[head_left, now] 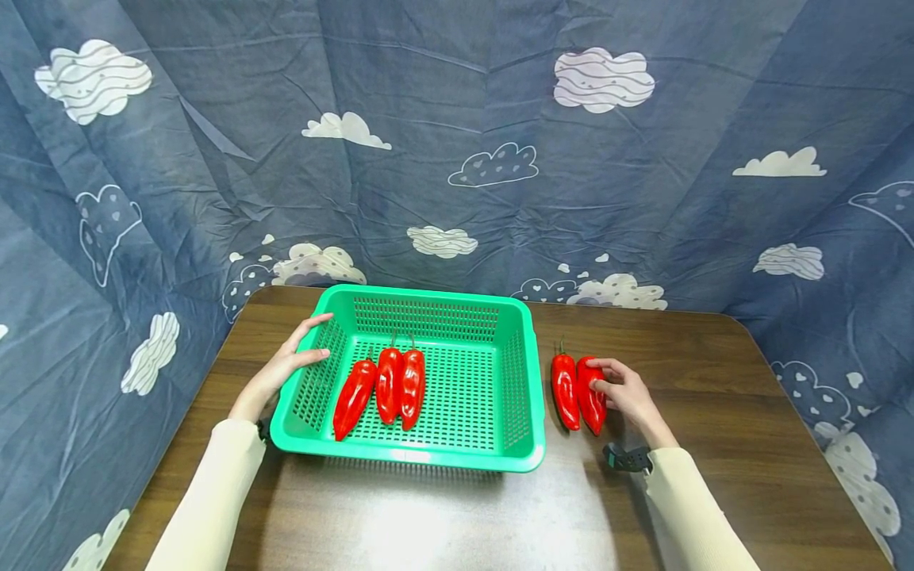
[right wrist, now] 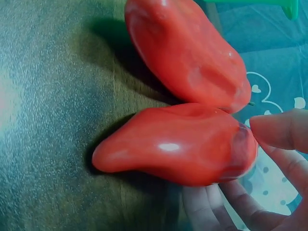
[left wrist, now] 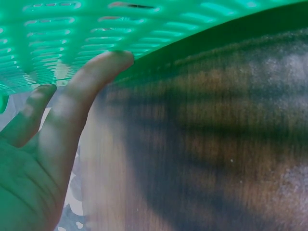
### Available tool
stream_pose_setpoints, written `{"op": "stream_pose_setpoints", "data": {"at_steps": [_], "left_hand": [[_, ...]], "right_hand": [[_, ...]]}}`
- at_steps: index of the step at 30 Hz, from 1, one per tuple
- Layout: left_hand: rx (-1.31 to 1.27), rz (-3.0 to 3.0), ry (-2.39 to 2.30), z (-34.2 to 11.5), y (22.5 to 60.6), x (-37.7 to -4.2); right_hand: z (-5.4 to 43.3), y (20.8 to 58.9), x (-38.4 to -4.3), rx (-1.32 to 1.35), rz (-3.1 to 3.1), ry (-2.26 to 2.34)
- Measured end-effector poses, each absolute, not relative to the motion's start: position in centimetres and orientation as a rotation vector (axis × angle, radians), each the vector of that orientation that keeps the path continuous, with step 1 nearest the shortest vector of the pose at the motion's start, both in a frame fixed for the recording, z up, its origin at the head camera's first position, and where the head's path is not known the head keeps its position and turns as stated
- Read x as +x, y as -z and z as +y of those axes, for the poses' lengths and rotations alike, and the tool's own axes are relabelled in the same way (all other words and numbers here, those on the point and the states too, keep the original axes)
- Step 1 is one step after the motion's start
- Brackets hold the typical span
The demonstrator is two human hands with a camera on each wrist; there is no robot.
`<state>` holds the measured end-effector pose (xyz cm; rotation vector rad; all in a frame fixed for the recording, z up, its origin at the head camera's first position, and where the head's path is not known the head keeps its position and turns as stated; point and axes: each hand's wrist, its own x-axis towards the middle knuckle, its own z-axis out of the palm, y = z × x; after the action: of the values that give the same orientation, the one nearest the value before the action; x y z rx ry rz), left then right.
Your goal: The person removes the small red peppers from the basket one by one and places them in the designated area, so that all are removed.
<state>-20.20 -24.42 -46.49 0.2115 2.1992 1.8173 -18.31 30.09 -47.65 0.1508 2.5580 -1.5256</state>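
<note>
My left hand (head_left: 274, 373) lies over the left rim of a green plastic basket (head_left: 410, 455), its index finger and thumb extended. In the left wrist view, the straight thumb (left wrist: 79, 101) overlaps the slotted wall. Three glossy red peppers (head_left: 355, 400) lie in the basket's left half, stems pointing away. Right of the basket, my right hand (head_left: 631, 396) pinches the stem end of a long red pepper (right wrist: 178, 147), fingers on both sides of it. A second red pepper (head_left: 565, 392) lies just left of it, its body close alongside.
Everything stands on a brown wooden table (head_left: 685, 357) with rounded far corners. A blue curtain with white clouds (head_left: 457, 214) hangs right behind the table and along both sides. A dark wrist strap (head_left: 626, 457) sits at my right sleeve.
</note>
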Motion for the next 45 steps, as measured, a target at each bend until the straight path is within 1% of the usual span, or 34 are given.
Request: {"op": "stream_pose_setpoints", "data": {"at_steps": [13,22,28,37,45], "left_hand": [[0.192,2.173,-1.833,-24.4,46.4,-20.0],[0.227,2.211,-1.817,-24.3,46.6,-20.3],[0.214,2.190,-1.827,-24.3,46.4,-20.2],[0.202,2.183,-1.830,-24.2,46.2,-20.2],[0.213,2.194,-1.824,-24.3,46.4,-20.2]], "right_hand": [[30.5,46.2,-18.4,0.202,2.515,1.725],[30.1,44.9,-18.6,0.243,2.540,1.720],[29.3,44.0,-18.8,0.195,2.511,1.809],[27.2,42.8,-19.0,0.025,2.469,1.862],[24.9,41.6,-19.5,0.009,2.394,1.882]]}}
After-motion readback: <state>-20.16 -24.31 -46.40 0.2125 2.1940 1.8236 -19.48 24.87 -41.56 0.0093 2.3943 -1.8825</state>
